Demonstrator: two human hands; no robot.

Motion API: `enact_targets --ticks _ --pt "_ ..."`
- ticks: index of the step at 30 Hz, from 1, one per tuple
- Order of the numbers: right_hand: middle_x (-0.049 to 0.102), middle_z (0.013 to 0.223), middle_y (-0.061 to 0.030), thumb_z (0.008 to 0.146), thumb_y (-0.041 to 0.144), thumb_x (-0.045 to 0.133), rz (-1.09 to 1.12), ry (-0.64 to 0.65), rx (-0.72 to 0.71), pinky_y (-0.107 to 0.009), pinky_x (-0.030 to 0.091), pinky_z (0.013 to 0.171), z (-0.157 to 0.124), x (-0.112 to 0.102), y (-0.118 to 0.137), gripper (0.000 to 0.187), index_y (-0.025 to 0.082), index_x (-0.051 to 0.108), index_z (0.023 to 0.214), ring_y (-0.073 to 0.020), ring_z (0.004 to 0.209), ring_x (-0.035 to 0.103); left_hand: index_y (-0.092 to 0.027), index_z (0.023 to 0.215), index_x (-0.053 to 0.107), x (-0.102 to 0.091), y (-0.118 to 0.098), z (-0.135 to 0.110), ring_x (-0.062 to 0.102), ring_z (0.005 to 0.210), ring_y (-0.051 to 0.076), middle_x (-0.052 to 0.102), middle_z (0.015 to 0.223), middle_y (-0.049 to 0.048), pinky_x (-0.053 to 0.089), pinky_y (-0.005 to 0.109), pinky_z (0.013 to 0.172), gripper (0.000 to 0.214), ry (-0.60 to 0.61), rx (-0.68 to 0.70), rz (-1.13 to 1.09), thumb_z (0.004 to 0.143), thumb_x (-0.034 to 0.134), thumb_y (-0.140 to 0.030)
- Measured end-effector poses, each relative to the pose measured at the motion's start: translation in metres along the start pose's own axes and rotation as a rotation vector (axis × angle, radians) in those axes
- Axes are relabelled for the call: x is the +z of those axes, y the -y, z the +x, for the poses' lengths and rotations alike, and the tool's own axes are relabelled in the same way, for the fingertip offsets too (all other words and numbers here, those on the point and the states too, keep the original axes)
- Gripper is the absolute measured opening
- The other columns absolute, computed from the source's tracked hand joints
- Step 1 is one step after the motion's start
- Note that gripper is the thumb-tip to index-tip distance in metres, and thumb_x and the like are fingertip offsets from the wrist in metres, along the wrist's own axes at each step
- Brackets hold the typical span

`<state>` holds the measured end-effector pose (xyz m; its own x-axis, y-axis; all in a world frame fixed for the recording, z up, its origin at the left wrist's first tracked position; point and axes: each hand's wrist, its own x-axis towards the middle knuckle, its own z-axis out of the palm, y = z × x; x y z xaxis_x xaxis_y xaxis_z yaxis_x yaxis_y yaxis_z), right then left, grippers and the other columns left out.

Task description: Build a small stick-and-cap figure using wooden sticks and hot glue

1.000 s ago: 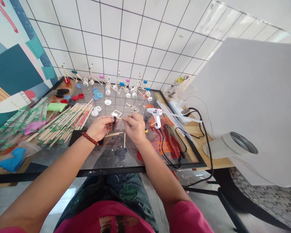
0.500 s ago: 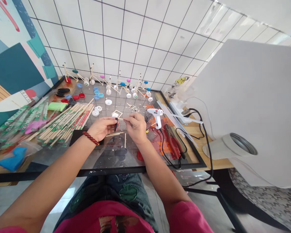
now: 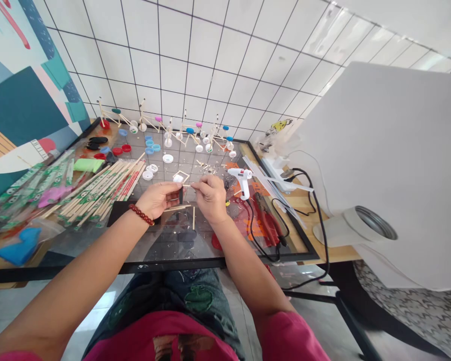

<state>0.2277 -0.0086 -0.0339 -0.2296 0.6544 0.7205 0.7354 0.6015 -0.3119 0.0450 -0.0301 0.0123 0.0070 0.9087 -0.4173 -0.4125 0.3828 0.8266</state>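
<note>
My left hand is closed around a small dark tool over the glass table. My right hand pinches a thin wooden stick that reaches toward the left hand. The two hands almost touch. Short cut sticks lie on the glass just below them, and a small square stick frame with a white cap sits just beyond. A white glue gun stands to the right of my right hand.
Packs of wrapped chopsticks lie at the left. Several stick models with coloured caps line the tiled wall, with loose bottle caps nearby. Red pliers, a black cord and a power strip lie at the right beside a white lamp.
The dark tool in my left hand has shifted slightly, drawn closer into the fingers. Both hands stay almost in the same place.
</note>
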Motion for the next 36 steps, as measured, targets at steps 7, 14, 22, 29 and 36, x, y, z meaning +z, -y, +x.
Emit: enact_targets --ticks 7,14,22,29,36 --pt "0.077 0.114 -0.0071 0.097 0.027 0.074 -0.078 0.124 -0.032 -0.042 0.044 0.098 0.002 -0.009 0.012 0.027 0.027 0.079 0.123 -0.0275 0.111 0.065 -0.012 0.069 0.080 0.001 0.002 0.003 0.067 0.067 0.016 0.077 0.072 0.0073 0.056 0.026 0.063 0.018 -0.094 0.190 0.033 0.056 0.093 -0.013" --pt "0.080 0.105 -0.0038 0.103 0.020 0.068 -0.091 0.168 0.014 -0.042 0.038 0.098 0.004 -0.008 0.013 0.019 0.029 0.083 0.110 -0.0243 0.107 0.065 -0.015 0.072 0.084 0.001 0.006 0.004 0.068 0.068 0.015 0.079 0.075 0.0068 0.057 0.026 0.068 0.021 -0.079 0.260 0.088 0.053 0.091 -0.009" --pt "0.078 0.104 -0.0060 0.105 0.017 0.062 -0.110 0.189 0.046 -0.043 0.039 0.097 0.005 -0.010 0.014 0.024 0.028 0.082 0.114 -0.0254 0.106 0.062 -0.014 0.077 0.084 0.001 0.004 0.002 0.066 0.064 0.013 0.075 0.069 0.0038 0.056 0.026 0.066 0.026 -0.049 0.193 0.040 0.052 0.090 -0.008" --pt "0.078 0.106 -0.0074 0.106 0.020 0.062 -0.126 0.219 0.070 -0.043 0.039 0.097 0.006 -0.010 0.016 0.022 0.027 0.083 0.112 -0.0269 0.108 0.062 -0.013 0.069 0.080 0.000 0.004 0.004 0.062 0.061 0.012 0.074 0.068 0.0038 0.052 0.025 0.064 0.019 -0.056 0.206 0.070 0.052 0.087 -0.010" --pt "0.076 0.104 -0.0079 0.106 0.020 0.063 -0.118 0.208 0.076 -0.043 0.042 0.096 0.006 -0.010 0.015 0.022 0.026 0.083 0.112 -0.0266 0.106 0.061 -0.013 0.069 0.079 -0.001 0.005 0.004 0.063 0.064 0.012 0.074 0.071 0.0032 0.053 0.025 0.066 0.022 -0.032 0.212 0.077 0.050 0.090 -0.010"
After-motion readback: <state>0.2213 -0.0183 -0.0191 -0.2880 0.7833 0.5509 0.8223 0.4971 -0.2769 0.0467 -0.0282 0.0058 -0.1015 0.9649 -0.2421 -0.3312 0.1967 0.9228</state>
